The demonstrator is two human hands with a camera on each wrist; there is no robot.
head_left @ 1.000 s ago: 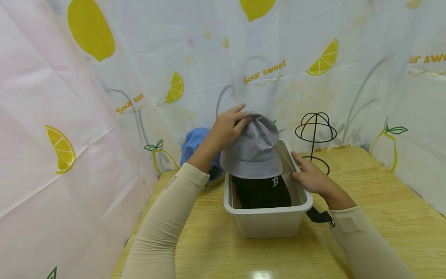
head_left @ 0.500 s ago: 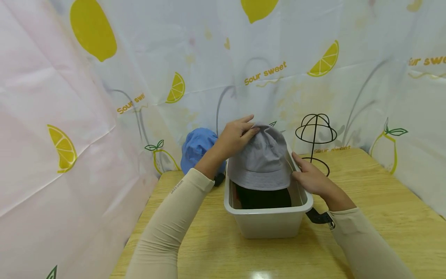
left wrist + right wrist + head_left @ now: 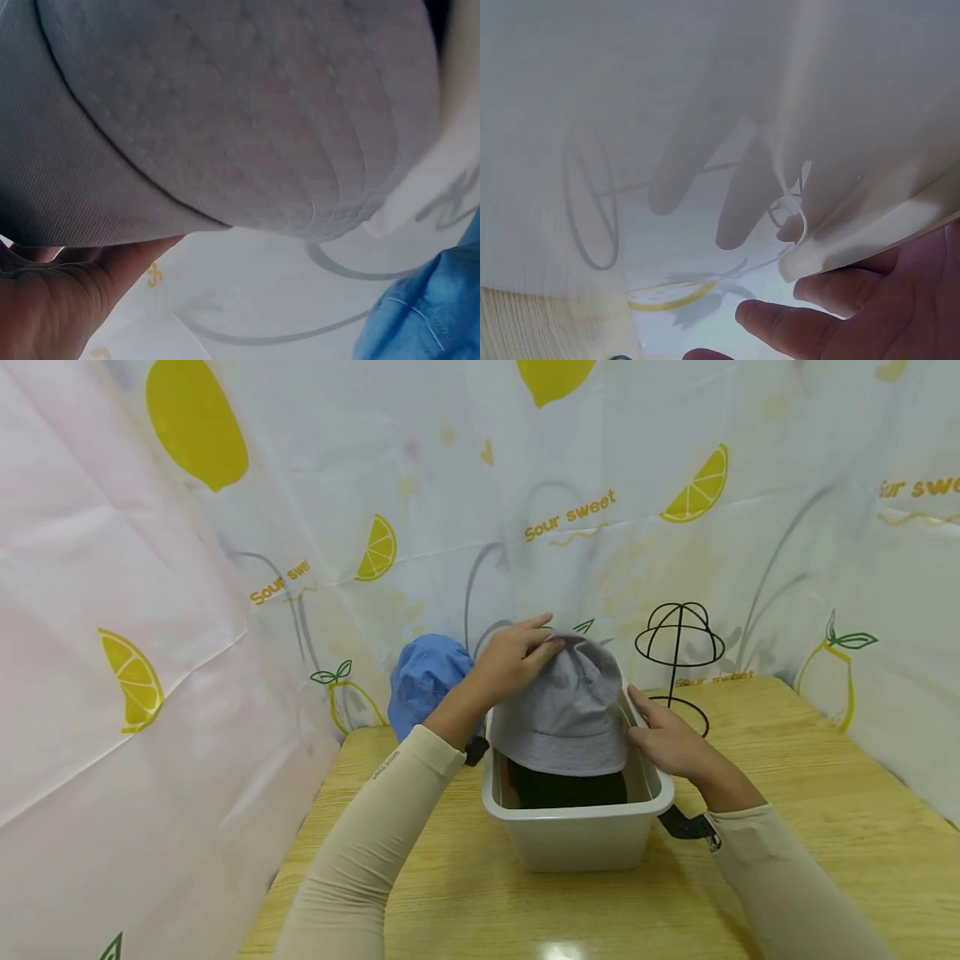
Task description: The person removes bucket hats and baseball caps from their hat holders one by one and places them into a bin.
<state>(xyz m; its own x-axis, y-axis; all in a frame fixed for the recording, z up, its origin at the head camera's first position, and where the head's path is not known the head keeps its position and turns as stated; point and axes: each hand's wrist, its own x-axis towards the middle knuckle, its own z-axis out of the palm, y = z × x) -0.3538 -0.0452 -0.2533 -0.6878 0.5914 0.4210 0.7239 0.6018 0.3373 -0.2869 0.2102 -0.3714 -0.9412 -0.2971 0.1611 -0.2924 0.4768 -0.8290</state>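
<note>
A grey bucket hat hangs tilted over the light plastic bin, its brim down inside the opening. My left hand holds the hat by the top of its crown. In the left wrist view the stitched brim fills much of the picture, with the hand at its edge. A black cap lies in the bin, partly covered by the grey hat. My right hand grips the bin's right rim, the thumb reaching inside. Some right fingers show beside the bin wall in the right wrist view.
A blue hat sits behind and left of the bin, partly hidden by my left forearm. To the right of the bin stands a black wire hat stand with nothing on it. Lemon-print curtains close off the wooden table behind and at the left.
My left hand has moved down and slightly right with the grey bucket hat, which covers more of the black cap and hides its white letter. The right hand stays on the rim.
</note>
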